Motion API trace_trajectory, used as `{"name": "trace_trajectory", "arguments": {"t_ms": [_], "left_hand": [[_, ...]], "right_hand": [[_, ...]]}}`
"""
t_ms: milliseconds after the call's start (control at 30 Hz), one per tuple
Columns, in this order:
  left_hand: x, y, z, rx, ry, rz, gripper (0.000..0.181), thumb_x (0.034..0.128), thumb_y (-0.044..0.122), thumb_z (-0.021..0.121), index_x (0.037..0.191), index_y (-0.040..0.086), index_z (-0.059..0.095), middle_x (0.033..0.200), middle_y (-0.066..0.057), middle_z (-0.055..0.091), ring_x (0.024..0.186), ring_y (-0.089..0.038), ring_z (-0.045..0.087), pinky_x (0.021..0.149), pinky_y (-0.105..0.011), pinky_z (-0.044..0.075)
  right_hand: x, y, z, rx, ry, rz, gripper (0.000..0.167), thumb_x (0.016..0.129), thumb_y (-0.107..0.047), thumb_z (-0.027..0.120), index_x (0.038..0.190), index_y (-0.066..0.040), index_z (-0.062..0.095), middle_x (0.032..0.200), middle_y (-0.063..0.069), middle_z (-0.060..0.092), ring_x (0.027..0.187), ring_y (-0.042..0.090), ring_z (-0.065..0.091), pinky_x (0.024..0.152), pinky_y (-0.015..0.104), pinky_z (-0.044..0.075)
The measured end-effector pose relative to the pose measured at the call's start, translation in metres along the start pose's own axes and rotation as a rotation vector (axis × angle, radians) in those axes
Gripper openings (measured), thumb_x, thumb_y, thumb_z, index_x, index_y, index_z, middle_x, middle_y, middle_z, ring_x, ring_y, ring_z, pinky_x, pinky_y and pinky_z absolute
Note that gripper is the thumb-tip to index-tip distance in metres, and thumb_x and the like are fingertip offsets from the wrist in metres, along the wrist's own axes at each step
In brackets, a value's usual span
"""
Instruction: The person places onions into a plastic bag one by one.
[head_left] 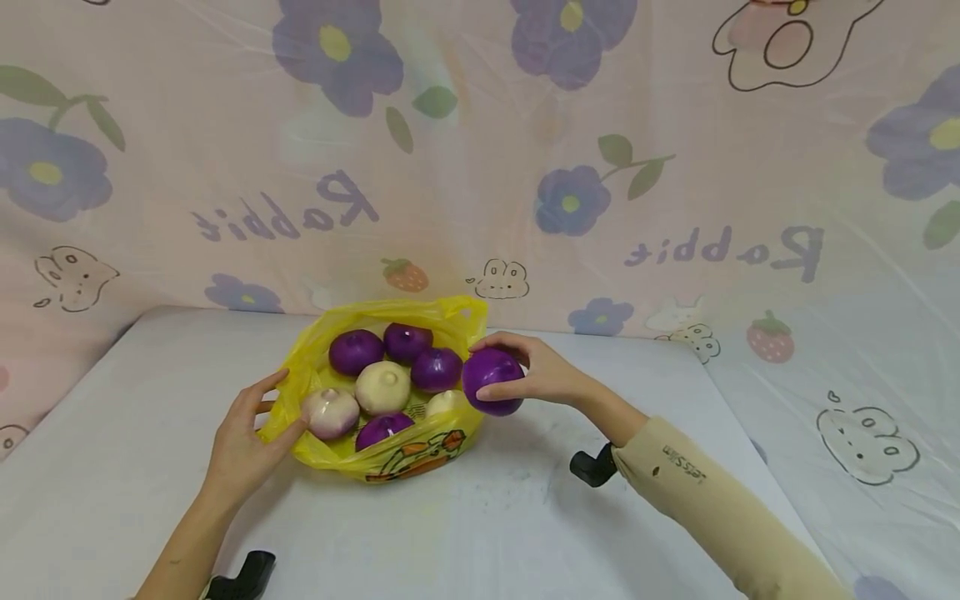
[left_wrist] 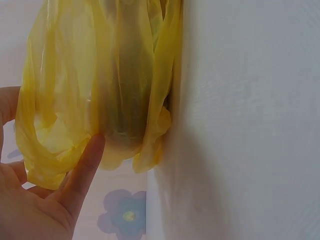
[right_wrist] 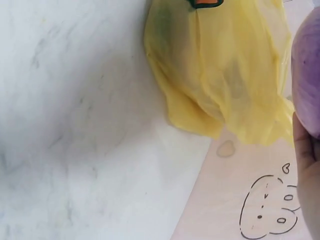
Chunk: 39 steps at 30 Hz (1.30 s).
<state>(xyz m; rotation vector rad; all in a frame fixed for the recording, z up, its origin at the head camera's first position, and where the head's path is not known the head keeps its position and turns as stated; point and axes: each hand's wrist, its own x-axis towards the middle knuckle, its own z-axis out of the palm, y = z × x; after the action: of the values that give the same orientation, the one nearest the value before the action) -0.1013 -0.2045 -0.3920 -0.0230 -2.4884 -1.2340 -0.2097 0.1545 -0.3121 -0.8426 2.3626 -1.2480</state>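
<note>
A yellow plastic bag (head_left: 307, 446) stands with its mouth open on the white table. Inside lie several shiny purple onions (head_left: 356, 352), a cream-white onion (head_left: 382, 387), a second pale one (head_left: 446, 403) partly hidden by the bag's edge, and a white onion with a purplish tint (head_left: 330, 413). My left hand (head_left: 243, 446) grips the bag's left rim, its thumb on the near side in the left wrist view. At the bag's right edge, my right hand (head_left: 551, 373) holds a purple onion (head_left: 491, 379) between thumb and fingers. The right wrist view shows only part of that onion (right_wrist: 307, 75).
The white table (head_left: 525, 525) extends around the bag. Behind it hangs a pale pink cloth (head_left: 465, 183) printed with flowers and rabbits. Black camera mounts (head_left: 592, 465) sit at both wrists.
</note>
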Motion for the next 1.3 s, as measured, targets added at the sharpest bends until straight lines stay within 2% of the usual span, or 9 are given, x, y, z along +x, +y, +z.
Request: {"name": "trace_trajectory", "arguments": {"t_ms": [333,500,700,933,1133,1300], "left_hand": [[0.0,0.001,0.001,-0.018,0.001,0.003,0.066,0.0812,0.009,0.071,0.141,0.003,0.043,0.133,-0.022,0.046,0.106,-0.041,0.051,0.086,-0.061,0.04],[0.001,0.001,0.002,-0.012,0.005,0.008,0.065,0.0814,0.01,0.071,0.14,0.003,0.043,0.134,-0.022,0.047,0.106,-0.04,0.051,0.085,-0.059,0.04],[0.0,0.002,0.001,-0.019,0.003,-0.003,0.066,0.0814,0.01,0.071,0.14,0.004,0.043,0.134,-0.021,0.047,0.107,-0.04,0.051,0.086,-0.06,0.04],[0.0,0.001,0.0,-0.016,0.007,-0.003,0.066,0.0811,0.01,0.071,0.14,0.004,0.043,0.133,-0.021,0.047,0.107,-0.04,0.051,0.086,-0.06,0.04],[0.0,0.0,0.001,-0.018,0.0,-0.006,0.066,0.0815,0.011,0.071,0.141,0.004,0.042,0.134,-0.022,0.046,0.107,-0.041,0.051,0.087,-0.063,0.04],[0.0,0.0,0.002,-0.014,0.003,-0.006,0.066,0.0816,0.011,0.071,0.141,0.004,0.043,0.134,-0.021,0.047,0.107,-0.04,0.051,0.086,-0.06,0.041]], "right_hand": [[0.022,-0.013,0.019,0.023,-0.03,-0.008,0.065,0.074,-0.043,0.078,0.13,-0.019,0.056,0.127,0.003,0.058,0.114,0.023,0.056,0.09,0.038,0.053],[0.035,-0.017,0.033,0.013,-0.007,0.024,0.061,0.075,-0.043,0.079,0.128,-0.022,0.057,0.124,0.0,0.059,0.112,0.018,0.057,0.089,0.035,0.053],[0.046,-0.02,0.049,-0.038,0.012,0.045,0.061,0.076,-0.041,0.078,0.129,-0.02,0.056,0.127,0.0,0.057,0.11,0.019,0.058,0.088,0.031,0.052],[0.054,-0.017,0.059,-0.09,0.014,0.046,0.058,0.077,-0.043,0.077,0.127,-0.025,0.056,0.129,-0.002,0.056,0.109,0.016,0.058,0.087,0.028,0.052],[0.06,-0.012,0.066,-0.099,0.005,0.024,0.061,0.077,-0.039,0.077,0.13,-0.017,0.056,0.127,0.0,0.055,0.112,0.018,0.056,0.09,0.029,0.051],[0.064,-0.008,0.072,-0.204,0.007,0.018,0.059,0.075,-0.041,0.078,0.127,-0.019,0.061,0.126,0.004,0.054,0.114,0.017,0.05,0.095,0.032,0.047]]}}
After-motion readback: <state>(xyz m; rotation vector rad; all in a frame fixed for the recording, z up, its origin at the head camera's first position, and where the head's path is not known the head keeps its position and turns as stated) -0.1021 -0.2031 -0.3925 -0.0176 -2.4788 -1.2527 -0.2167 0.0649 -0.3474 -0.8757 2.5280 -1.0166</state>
